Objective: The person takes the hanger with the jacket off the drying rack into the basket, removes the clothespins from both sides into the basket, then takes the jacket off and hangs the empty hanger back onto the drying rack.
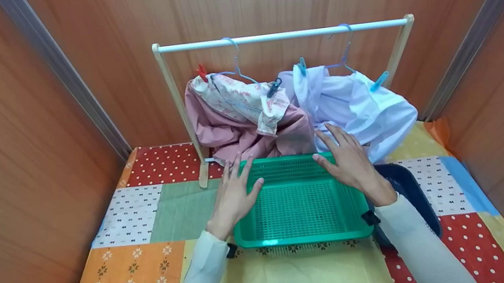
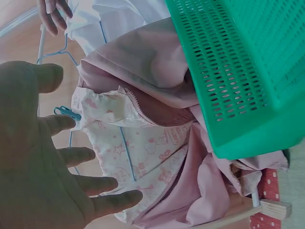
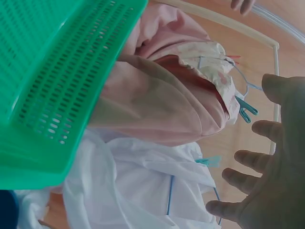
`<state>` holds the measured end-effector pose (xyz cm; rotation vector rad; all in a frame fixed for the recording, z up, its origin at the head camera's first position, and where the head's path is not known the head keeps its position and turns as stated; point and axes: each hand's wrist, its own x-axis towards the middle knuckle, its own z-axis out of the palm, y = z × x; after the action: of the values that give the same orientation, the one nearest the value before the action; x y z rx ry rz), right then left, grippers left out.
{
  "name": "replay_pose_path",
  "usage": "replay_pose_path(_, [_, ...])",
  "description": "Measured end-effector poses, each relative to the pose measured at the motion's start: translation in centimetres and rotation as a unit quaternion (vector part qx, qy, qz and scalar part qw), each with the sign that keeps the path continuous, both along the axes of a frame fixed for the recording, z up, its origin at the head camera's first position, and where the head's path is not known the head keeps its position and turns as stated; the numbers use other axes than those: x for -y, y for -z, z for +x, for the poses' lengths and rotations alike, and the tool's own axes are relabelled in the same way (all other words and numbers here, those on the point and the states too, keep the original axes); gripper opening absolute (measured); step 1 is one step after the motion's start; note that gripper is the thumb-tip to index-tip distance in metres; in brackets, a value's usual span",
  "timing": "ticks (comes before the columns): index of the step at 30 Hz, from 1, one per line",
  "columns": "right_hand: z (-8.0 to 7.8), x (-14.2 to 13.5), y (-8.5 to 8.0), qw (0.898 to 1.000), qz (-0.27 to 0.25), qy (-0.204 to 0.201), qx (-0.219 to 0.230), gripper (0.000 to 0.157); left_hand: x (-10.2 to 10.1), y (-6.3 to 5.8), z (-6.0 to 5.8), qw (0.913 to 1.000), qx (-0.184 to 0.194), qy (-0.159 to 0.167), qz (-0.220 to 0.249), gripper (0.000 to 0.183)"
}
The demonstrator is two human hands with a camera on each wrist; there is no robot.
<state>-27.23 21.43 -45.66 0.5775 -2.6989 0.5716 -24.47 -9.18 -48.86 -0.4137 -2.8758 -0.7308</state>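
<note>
My left hand (image 1: 234, 197) is over the left side of a green plastic basket (image 1: 305, 240), fingers spread and holding nothing. Above the basket's right side is my right hand (image 1: 352, 164), also spread with nothing in it. Both wrist views show a gap between palm and basket. Behind the basket, a pink garment (image 1: 227, 132) with a pale printed lining (image 1: 242, 97) hangs from a blue hanger (image 1: 236, 59). A white garment (image 1: 353, 105) hangs beside it on a second hanger (image 1: 344, 51). Pegs hold the clothes: a red peg (image 1: 201, 72), a dark peg (image 1: 274, 88) and two blue pegs (image 1: 379, 81).
The hangers hook over a white bar (image 1: 282, 36) on a wooden-sided rack (image 1: 174, 98). A dark blue tub (image 1: 414, 189) lies to the right, partly under the basket and my right arm. Patchwork cloth (image 1: 139, 280) covers the surface, and wood-grain panels (image 1: 19, 165) enclose it.
</note>
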Motion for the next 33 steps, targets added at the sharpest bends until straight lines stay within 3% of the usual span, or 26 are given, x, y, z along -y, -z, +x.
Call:
replay_pose_path(11, [-0.9, 0.8, -0.8, 1.0, -0.02, -0.003, 0.006, 0.061, 2.9, 3.1, 2.8, 0.9932, 0.017, -0.05, 0.104, 0.064])
replay_pose_path(22, [-3.4, 1.9, -0.9, 0.997, -0.057, 0.003, -0.057, 0.049, 3.4, 6.7, 5.1, 0.9827, 0.047, -0.06, 0.169, 0.062])
replay_pose_path(26, [-4.4, 2.3, -0.8, 0.995, -0.068, 0.01, -0.073, 0.044, 3.4, 7.4, 5.4, 0.9777, 0.054, -0.056, 0.195, 0.062])
replay_pose_path(33, [-6.1, 2.9, -0.6, 0.991, -0.091, 0.024, -0.099, 0.035, 3.5, 8.2, 5.4, 0.9587, 0.126, -0.056, 0.249, 0.061])
